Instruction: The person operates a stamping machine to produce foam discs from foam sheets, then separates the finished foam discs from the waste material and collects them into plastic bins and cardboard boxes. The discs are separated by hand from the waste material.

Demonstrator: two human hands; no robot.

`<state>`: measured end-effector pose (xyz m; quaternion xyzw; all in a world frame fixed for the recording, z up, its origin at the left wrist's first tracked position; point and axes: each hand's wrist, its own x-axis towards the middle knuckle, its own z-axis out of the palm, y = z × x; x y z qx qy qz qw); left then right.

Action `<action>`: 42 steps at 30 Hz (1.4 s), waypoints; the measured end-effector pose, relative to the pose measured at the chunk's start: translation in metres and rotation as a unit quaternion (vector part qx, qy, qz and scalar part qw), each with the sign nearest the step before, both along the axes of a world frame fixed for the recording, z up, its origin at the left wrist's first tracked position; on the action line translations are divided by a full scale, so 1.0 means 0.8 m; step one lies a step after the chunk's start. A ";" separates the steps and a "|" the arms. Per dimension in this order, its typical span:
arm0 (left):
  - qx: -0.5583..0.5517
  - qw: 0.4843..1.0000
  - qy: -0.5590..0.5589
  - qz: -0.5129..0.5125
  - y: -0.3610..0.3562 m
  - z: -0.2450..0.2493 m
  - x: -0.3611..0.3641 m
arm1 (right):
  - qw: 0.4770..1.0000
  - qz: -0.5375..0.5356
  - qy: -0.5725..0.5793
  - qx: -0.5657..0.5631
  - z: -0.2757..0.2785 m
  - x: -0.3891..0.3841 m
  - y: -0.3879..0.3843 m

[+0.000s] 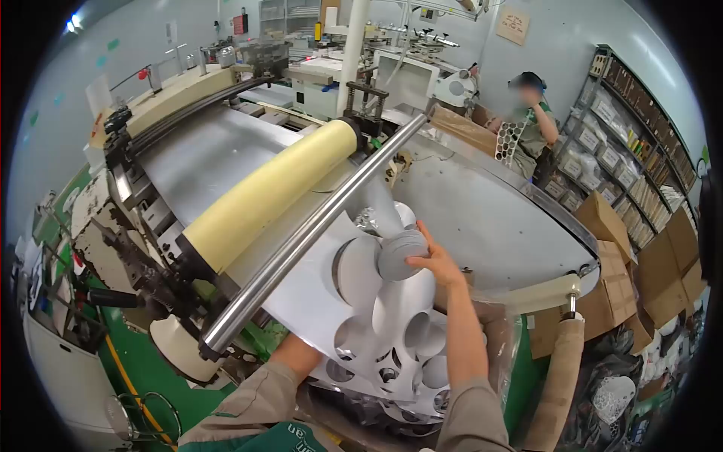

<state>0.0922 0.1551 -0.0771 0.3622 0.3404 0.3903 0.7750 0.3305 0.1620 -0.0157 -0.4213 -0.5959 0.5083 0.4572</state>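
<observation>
– Discs point(401, 255), a silver stack, dead centre of the frame, and the right hand point(437, 264) has them: fingers clamped round the stack's right edge.
– Where is the stack sitting?
– Up against the punched sheet point(309, 290), just below the steel bar point(301, 241) that slants from lower left to upper centre. The sheet hangs from the bar toward the bottom of the frame, full of round holes.
– And the left hand?
– Hidden. The left arm point(297, 354) comes up from bottom centre and slips under the sheet's lower edge, so I cannot tell what those fingers are doing.
– What's around it all?
– A yellow roller point(271, 184) lies parallel to the bar, just to its upper left, on the big machine. There's a grey curved bench point(489, 218) to the right of the bar and green floor point(151, 377) at lower left.
– Anyone else?
– A co-worker point(536, 124) in the upper right is holding up a strip point(508, 139) with holes in it. Shelves point(640, 158) run along the right wall, and brown boxes point(602, 218) are stacked below them.
</observation>
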 end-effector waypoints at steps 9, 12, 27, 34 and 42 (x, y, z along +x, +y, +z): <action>-0.023 0.991 -0.112 0.063 -0.011 0.023 0.033 | 0.947 -0.106 -0.272 0.134 0.039 0.045 -0.087; -0.102 0.974 -0.148 0.140 -0.080 0.003 0.013 | 0.959 -0.279 -0.054 0.022 -0.025 0.094 -0.168; -0.007 0.965 -0.005 0.262 -0.235 0.015 -0.025 | 0.983 -0.119 0.005 -0.142 -0.036 0.000 -0.285; -0.103 0.966 -0.153 0.183 -0.240 0.039 -0.039 | 0.974 -0.107 0.153 -0.127 -0.084 -0.092 -0.252; 0.025 0.948 0.019 0.316 -0.226 0.031 -0.056 | 0.935 -0.117 0.307 -0.135 -0.022 -0.071 -0.274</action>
